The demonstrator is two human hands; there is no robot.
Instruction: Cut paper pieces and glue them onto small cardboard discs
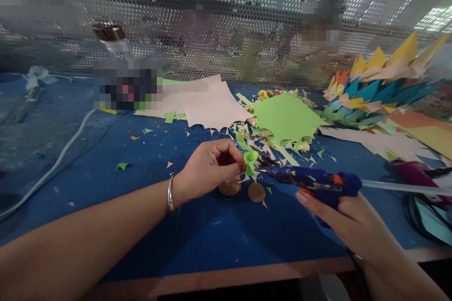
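Note:
Between the thumb and fingers of my left hand [212,167] is a small green paper flower [250,161], pinched at its left side. My right hand [348,223] wraps around the handle of a blue hot glue gun [307,179]. The gun points left, and its metal nozzle is at the flower's right edge; I cannot tell if they touch. A clear glue stick [399,187] sticks out of the gun's back. Below the flower, two round brown discs [256,192] lie on the blue table [212,240], one partly behind my left hand.
Pale pink sheets [215,103] and a green sheet [287,120] lie on paper scraps behind my hands. Folded paper pieces [384,87] are piled at the right. A white cord [60,164] runs along the left. A perforated metal screen [229,23] stands at the back.

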